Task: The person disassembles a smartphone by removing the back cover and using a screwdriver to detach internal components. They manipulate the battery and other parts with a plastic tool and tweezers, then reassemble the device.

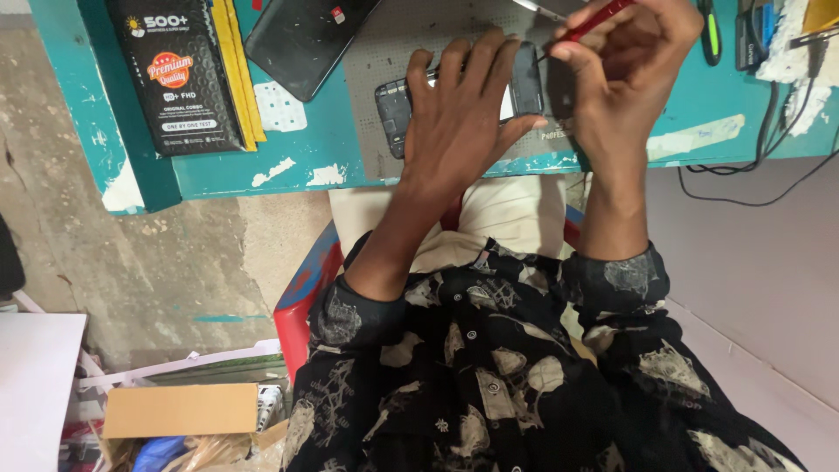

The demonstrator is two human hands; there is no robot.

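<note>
Left hand (459, 122) lies flat, fingers spread, pressing down on an opened phone (463, 96) that rests on a grey work mat (393, 35) on the teal counter (297, 162). Right hand (625, 65) is closed around a red-handled screwdriver (599, 17), its tip angled toward the phone's right edge. A second black phone (306, 35) lies beyond the mat to the left; a black printed box (179, 74) over yellow packets sits further left

Left hand (459, 114) lies flat, fingers spread; right hand (625, 65), just beside it, is pinched closed, both forearms bare below rolled sleeves.
</note>
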